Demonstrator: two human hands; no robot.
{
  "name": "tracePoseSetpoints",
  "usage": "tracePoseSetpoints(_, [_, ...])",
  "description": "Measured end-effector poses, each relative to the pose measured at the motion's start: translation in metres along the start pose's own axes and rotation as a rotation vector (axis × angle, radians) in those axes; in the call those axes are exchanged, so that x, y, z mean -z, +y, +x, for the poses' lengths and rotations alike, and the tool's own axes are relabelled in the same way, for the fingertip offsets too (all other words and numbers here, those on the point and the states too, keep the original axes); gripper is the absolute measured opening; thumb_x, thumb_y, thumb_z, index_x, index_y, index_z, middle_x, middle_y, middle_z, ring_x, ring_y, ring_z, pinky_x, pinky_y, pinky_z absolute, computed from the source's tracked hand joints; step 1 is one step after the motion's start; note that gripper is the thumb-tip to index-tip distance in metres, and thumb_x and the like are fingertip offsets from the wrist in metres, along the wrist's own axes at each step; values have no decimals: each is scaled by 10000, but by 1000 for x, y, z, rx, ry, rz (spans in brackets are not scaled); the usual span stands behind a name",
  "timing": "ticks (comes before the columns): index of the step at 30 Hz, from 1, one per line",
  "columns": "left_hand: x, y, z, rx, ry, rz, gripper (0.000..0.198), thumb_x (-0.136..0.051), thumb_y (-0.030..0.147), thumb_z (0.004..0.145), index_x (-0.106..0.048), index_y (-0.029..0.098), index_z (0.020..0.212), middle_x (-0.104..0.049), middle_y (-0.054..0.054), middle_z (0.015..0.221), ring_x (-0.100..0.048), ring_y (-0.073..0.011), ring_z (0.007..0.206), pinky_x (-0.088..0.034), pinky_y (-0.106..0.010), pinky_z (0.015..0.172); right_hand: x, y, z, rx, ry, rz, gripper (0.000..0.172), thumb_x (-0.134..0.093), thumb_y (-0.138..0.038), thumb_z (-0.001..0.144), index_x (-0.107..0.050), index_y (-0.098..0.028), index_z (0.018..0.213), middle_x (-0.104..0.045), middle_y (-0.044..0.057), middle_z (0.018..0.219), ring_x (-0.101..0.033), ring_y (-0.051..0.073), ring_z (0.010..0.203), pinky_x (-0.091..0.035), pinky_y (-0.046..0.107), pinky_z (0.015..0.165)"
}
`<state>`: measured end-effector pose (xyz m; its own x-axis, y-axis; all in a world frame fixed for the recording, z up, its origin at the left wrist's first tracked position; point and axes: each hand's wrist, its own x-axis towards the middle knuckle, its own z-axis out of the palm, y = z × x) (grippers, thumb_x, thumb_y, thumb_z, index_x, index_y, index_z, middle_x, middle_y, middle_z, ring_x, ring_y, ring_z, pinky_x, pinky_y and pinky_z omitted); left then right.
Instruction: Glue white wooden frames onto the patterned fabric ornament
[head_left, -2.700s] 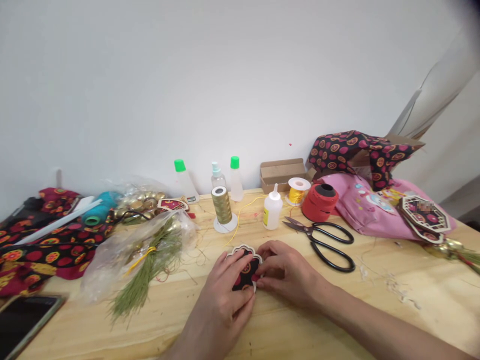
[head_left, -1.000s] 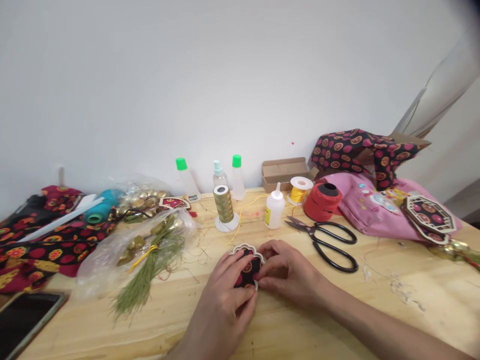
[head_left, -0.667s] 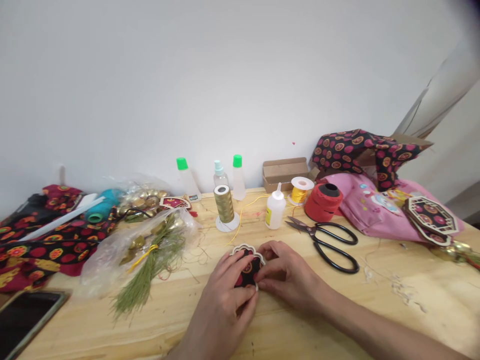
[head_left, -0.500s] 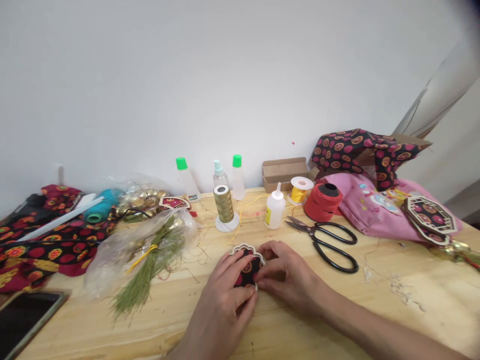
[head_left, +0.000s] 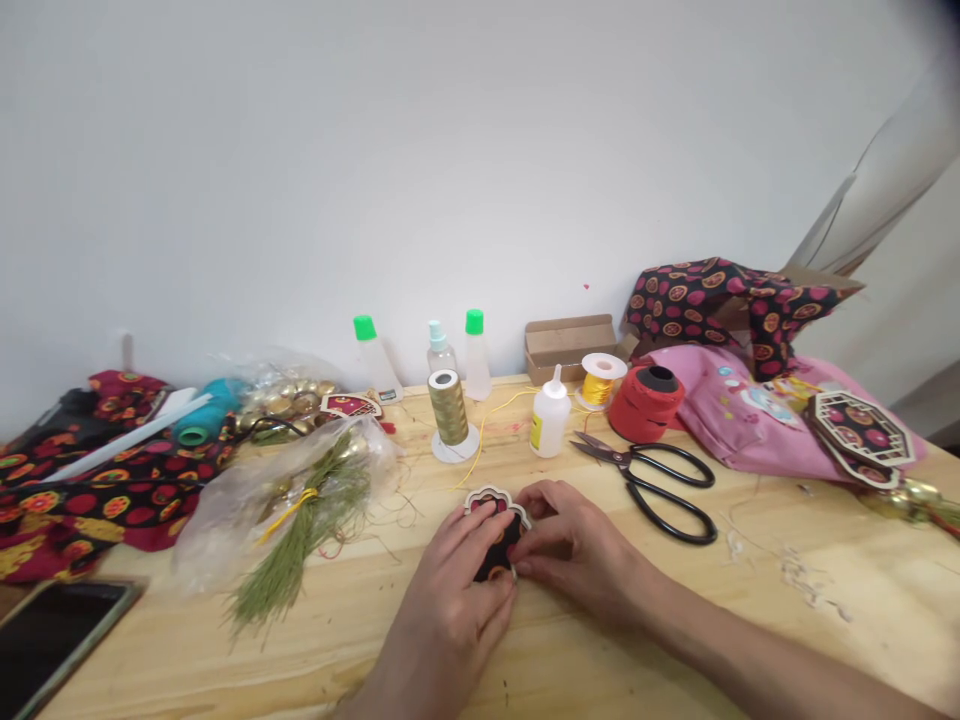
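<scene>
A small scalloped ornament (head_left: 496, 524) with a pale wooden rim and black-and-pink patterned cloth lies on the wooden table (head_left: 600, 650). My left hand (head_left: 454, 595) presses on its left side, fingers together. Across from it, my right hand (head_left: 574, 545) pinches the right edge. Most of the ornament's lower part is hidden under my fingers.
Black scissors (head_left: 652, 483), a white glue bottle (head_left: 550, 413), a gold thread cone (head_left: 448, 409), a yellow cord spool (head_left: 600, 380) and a red spool (head_left: 646, 400) stand behind. A plastic bag with green tassels (head_left: 300, 510) lies left, patterned cloth (head_left: 82, 490) and a phone (head_left: 45, 655) further left. Pink cloth (head_left: 739, 420) lies right.
My left fingers have slid a little further over the ornament, covering more of its cloth. Both hands stay on it, and the view has shifted slightly.
</scene>
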<state>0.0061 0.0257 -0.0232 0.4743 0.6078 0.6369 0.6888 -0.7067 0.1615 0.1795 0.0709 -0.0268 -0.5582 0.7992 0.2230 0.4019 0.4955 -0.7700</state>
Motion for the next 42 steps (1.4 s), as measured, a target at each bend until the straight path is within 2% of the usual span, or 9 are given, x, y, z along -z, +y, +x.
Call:
tracePoseSetpoints(6, [2,1,3,29,-21,-8,233,-520,63,758,-672,195,640,-645,-134,1088,-565,-287,1055,-486,-562,825,1,3,0,11,-11,-18,81,-714,-196,680,-739,-243,741,-577,49,947,-523,178,861,-441,306,762])
tracePoseSetpoints(13, [1,2,0,77,-17,-48,196,-544,82,753,-685,203,690,-650,-128,1078,-563,-296,1054,-478,-578,823,4,3,0,6,-39,-2,140,-720,-161,664,-731,-228,786,-577,55,973,-540,175,862,-448,308,774])
tracePoseSetpoints(19, [0,2,-1,83,-25,-39,202,-535,76,756,-684,203,708,-648,-123,1086,-555,-293,1066,-478,-576,828,2,-1,1,1,-6,-5,95,-694,-153,687,-732,-227,733,-585,50,947,-540,164,840,-448,292,752])
tracePoseSetpoints(31, [1,1,-1,88,-32,-50,206,-533,73,760,-688,202,718,-646,-120,1091,-555,-295,1063,-491,-572,817,0,-2,-2,35,22,-55,132,-657,-141,703,-725,-250,729,-580,43,919,-531,168,844,-445,294,741])
tracePoseSetpoints(42, [1,1,0,80,-29,-41,200,-540,85,756,-692,207,713,-650,-114,1081,-567,-293,1045,-497,-564,810,4,4,-1,29,-35,-16,112,-678,-175,707,-732,-239,781,-578,55,970,-538,169,850,-449,303,766])
